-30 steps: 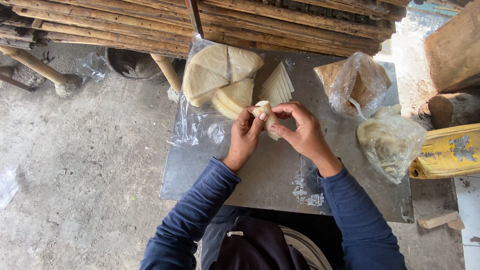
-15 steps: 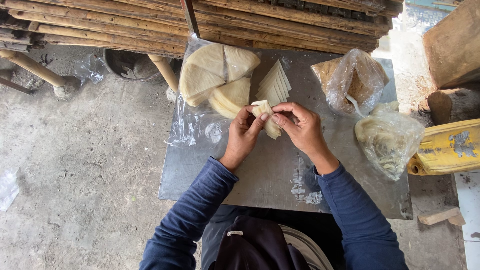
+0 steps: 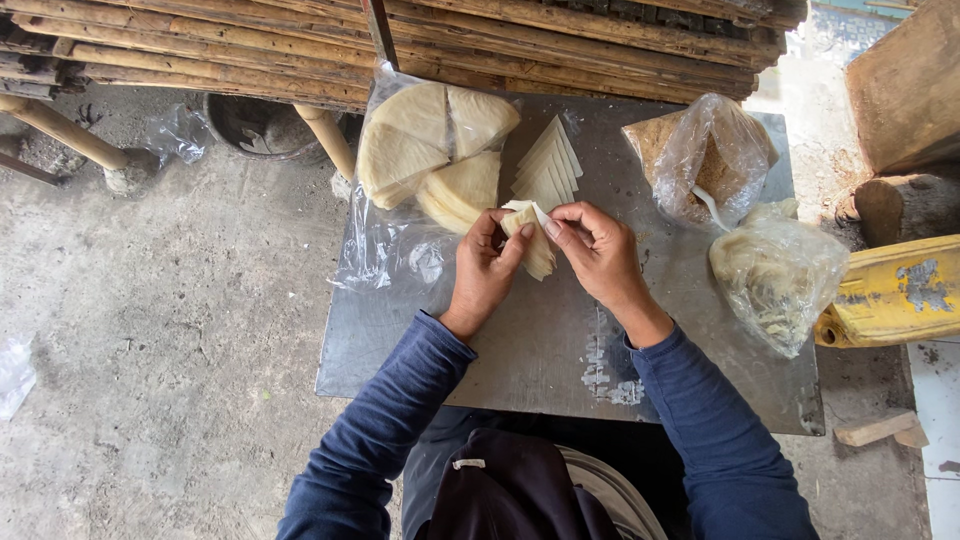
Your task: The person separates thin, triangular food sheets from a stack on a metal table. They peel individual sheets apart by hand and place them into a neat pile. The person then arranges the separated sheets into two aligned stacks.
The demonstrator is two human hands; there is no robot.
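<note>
Bamboo poles [image 3: 560, 40] backed the metal desk [image 3: 520, 370], where the left hand [image 3: 487, 272] and right hand [image 3: 597, 252] pinched a pale folded wrapper [image 3: 532, 238] (just above the desk) near stacked wrapper wedges [image 3: 430, 150].

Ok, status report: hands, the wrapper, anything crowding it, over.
Left hand and right hand both pinch one pale folded wrapper above the metal table. Wrapper stacks just behind; two plastic bags to the right, apart.
</note>
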